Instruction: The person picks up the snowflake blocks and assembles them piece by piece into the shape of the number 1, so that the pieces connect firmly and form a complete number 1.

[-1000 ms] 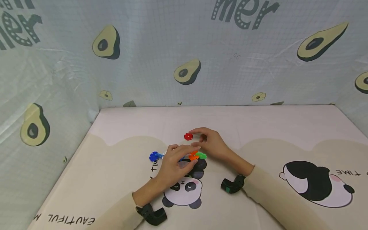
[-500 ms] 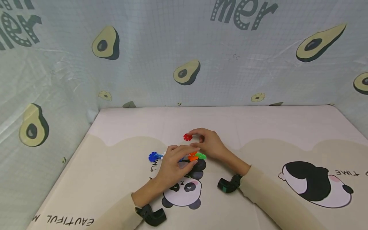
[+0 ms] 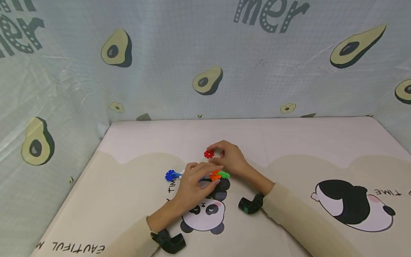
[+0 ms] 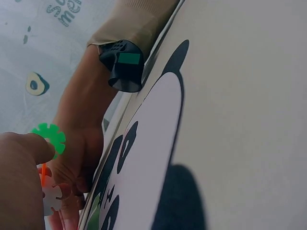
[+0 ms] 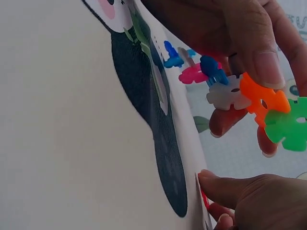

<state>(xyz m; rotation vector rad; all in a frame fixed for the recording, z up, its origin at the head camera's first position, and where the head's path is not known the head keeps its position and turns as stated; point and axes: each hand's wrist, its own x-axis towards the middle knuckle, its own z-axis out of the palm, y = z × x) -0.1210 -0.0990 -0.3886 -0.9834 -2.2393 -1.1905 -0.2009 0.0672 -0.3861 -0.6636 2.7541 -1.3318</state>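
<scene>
My left hand [image 3: 194,182] holds a chain of interlocking plastic snowflake discs by its orange disc [image 5: 263,100], between thumb and fingers. A green disc [image 5: 288,125] sits at the chain's right end. Beyond the orange one run a translucent white disc [image 5: 225,99], a pink disc [image 5: 192,74] and blue ones, with a dark blue disc [image 3: 170,175] at the left end. Most of the chain's middle is hidden behind the left hand in the head view. Just behind it, my right hand [image 3: 233,157] pinches a red snowflake disc [image 3: 209,154] at the tabletop, thumb and index finger at its edge.
A pale tablecloth [image 3: 128,207] printed with a panda [image 3: 204,213] and a dog-like figure [image 3: 354,205] covers the table. Behind and to the left hangs an avocado-print curtain [image 3: 160,71]. Black camera mounts sit on the left wrist [image 3: 168,242] and right wrist [image 3: 250,204].
My right hand has shifted slightly left, its thumb and index finger coming round the red disc. My left hand stays in place with the chain.
</scene>
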